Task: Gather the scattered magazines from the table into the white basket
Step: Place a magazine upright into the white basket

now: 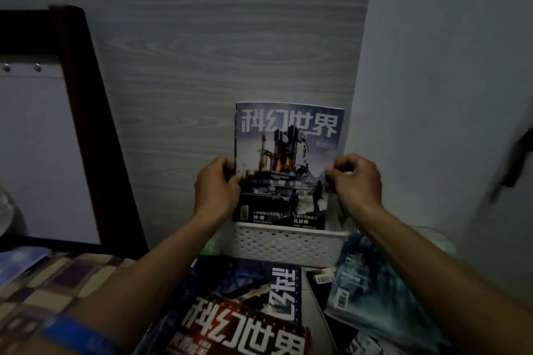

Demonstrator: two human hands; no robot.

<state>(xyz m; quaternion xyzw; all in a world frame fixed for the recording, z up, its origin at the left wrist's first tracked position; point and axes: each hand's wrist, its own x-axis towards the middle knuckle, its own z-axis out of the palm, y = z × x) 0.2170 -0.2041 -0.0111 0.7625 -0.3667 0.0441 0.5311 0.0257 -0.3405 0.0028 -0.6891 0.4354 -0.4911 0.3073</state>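
Magazine upright at centre frame, lower edge dipped behind the near rim of the white basket — looks like it is being stood on end inside, cover facing the camera. Left hand at 9 o'clock of the cover, fingers clamped on the spine edge, thumb in front. Right hand at 3 o'clock, fingers pinched together on the open edge, which curls a bit under the grip. Two-sided hold likely keeps the thin, floppy issue flat and vertical so it slides into the narrow basket without buckling. Basket sits against the grey wood-grain wall at 12 o'clock, probably so upright issues can lean back on it.

Still on the table at 6 o'clock: dark blue magazine with a red-titled magazine overlapping it — both flat. At 5 o'clock a teal magazine tilts against the basket's right end, partly under the right forearm. Judgement: early in the task, several issues left. Whether the held one has touched the basket floor — cannot tell.
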